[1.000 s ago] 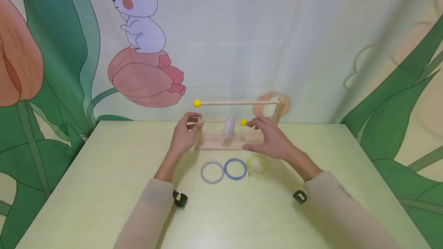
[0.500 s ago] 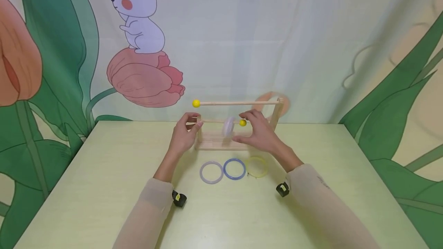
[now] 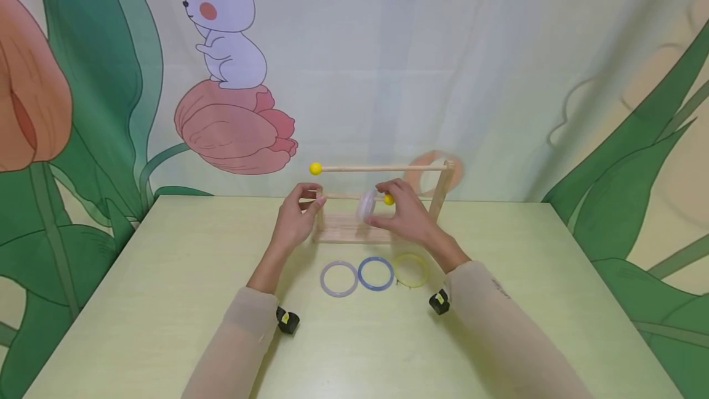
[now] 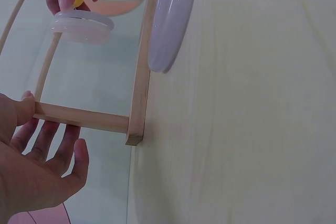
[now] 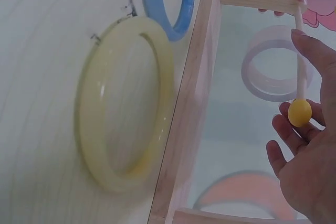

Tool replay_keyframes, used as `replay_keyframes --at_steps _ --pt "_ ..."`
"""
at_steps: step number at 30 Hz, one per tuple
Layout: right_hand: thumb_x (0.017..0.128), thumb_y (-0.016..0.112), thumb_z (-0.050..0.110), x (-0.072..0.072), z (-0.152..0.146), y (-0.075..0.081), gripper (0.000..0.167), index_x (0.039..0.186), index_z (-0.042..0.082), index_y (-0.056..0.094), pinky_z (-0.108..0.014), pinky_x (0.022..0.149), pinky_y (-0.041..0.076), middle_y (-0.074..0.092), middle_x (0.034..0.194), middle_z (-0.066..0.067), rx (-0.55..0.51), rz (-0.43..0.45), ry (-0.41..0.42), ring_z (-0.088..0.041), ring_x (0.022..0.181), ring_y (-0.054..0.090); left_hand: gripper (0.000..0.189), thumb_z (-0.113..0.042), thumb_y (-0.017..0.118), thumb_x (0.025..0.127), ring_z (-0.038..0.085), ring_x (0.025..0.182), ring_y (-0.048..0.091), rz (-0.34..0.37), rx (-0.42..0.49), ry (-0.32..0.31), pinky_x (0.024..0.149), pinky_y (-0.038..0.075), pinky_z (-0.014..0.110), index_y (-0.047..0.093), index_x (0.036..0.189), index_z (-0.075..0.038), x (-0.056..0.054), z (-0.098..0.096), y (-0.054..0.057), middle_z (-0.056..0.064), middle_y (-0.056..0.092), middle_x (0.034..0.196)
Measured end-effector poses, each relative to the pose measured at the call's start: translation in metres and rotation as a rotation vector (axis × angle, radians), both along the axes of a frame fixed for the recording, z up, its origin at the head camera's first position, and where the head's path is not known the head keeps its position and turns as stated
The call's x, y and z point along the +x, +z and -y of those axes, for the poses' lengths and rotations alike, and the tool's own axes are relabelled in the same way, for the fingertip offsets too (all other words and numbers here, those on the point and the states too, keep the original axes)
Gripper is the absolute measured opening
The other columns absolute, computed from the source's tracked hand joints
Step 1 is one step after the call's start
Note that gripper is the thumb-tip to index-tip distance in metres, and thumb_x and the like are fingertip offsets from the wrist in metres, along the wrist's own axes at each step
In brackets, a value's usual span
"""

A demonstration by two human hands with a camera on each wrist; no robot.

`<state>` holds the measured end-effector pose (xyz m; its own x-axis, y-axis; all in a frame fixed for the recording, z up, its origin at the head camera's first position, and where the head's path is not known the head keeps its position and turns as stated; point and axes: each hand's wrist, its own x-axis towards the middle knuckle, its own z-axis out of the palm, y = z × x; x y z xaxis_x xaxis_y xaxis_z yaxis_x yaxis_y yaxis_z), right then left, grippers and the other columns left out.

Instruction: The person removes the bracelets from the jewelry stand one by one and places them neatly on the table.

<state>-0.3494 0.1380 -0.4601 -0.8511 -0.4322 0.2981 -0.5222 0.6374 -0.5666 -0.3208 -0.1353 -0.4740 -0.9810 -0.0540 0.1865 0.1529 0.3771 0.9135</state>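
Observation:
My left hand [image 3: 296, 217] grips the top of the short upright post [image 4: 84, 116] of a wooden bangle stand [image 3: 349, 236], thumb on one side and fingers on the other. From this post runs the lower rod [image 4: 47, 66], tipped with a yellow ball [image 3: 389, 199]. Pale pink and lilac bangles [image 3: 365, 206] hang together on that rod. Around their edge my right hand [image 3: 408, 214] holds them, thumb low and fingers high, with the ball between palm and bangles. In the right wrist view the fingertips [image 5: 283, 124] sit beside the ball.
On the table before the stand lie a lilac bangle [image 3: 322, 279], a blue bangle [image 3: 360, 274] and a yellow bangle [image 5: 92, 108] in a row. The stand's upper rod [image 3: 382, 169] has a yellow ball [image 3: 315, 169] on its left end. A printed curtain [image 3: 343, 109] hangs behind.
My right hand has moved left past the yellow ball to the bangles on the lower rod, its thumb and fingers closing in on their edge. The left hand stays on the post.

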Motion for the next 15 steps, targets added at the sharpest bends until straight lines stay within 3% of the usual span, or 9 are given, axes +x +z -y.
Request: replay_keyframes --at_steps 6,15 --pt "0.088 0.088 0.04 -0.0013 0.0037 -0.0007 0.074 0.143 0.002 0.058 -0.047 0.104 0.047 0.057 0.138 -0.013 -0.019 0.007 0.005 -0.029 0.119 0.053 0.034 -0.027 0.066 0.107 0.038 0.123 0.064 0.0 -0.005 0.002 0.105 0.053 0.051 0.06 0.139 -0.018 0.0001 -0.0004 0.0003 0.013 0.064 0.133" --pt "0.089 0.088 0.036 -0.002 0.0064 0.0004 0.072 0.145 0.004 0.057 -0.046 0.103 0.049 0.058 0.139 -0.012 -0.007 0.03 0.006 -0.029 0.121 0.054 0.035 -0.026 0.066 0.107 0.038 0.124 0.065 -0.007 -0.007 0.002 0.108 0.052 0.051 0.06 0.14 -0.016 0.0011 -0.0001 0.0017 0.015 0.064 0.134"
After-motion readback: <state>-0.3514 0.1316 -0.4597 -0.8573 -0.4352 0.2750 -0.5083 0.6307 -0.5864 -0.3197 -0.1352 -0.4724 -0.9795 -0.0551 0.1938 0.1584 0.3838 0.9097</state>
